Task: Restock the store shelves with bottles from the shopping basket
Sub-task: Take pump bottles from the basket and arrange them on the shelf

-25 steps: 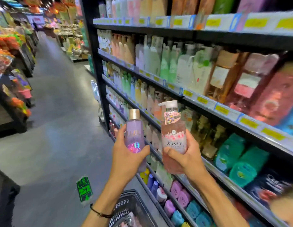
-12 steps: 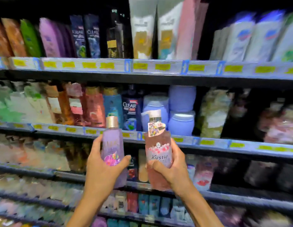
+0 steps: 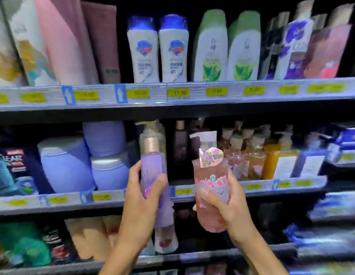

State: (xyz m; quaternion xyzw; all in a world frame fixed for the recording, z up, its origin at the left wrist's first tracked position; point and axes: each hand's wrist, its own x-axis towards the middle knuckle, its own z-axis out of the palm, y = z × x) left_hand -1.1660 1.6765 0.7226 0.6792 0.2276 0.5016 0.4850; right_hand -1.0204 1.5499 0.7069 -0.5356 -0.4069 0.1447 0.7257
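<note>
My left hand (image 3: 142,203) grips a slim purple bottle (image 3: 153,169) with a rose-gold cap, held upright. My right hand (image 3: 226,205) grips a pink pump bottle (image 3: 209,175) with a white pump and a flowered tag. Both bottles hang in front of the middle shelf (image 3: 258,187), level with its price rail. A dark gap (image 3: 168,155) in the row of stock lies behind and between the two bottles. The shopping basket is out of view.
The upper shelf (image 3: 192,94) carries white, green and purple bottles. Lilac tubs (image 3: 67,163) stand left on the middle shelf, amber and pink pump bottles (image 3: 252,155) right. A lower shelf (image 3: 192,255) holds more stock. The picture is blurred at the edges.
The view has swung right along the shelving, from the aisle and basket to facing the shelves closely. Both hands keep their bottles, now higher and nearer the middle shelf.
</note>
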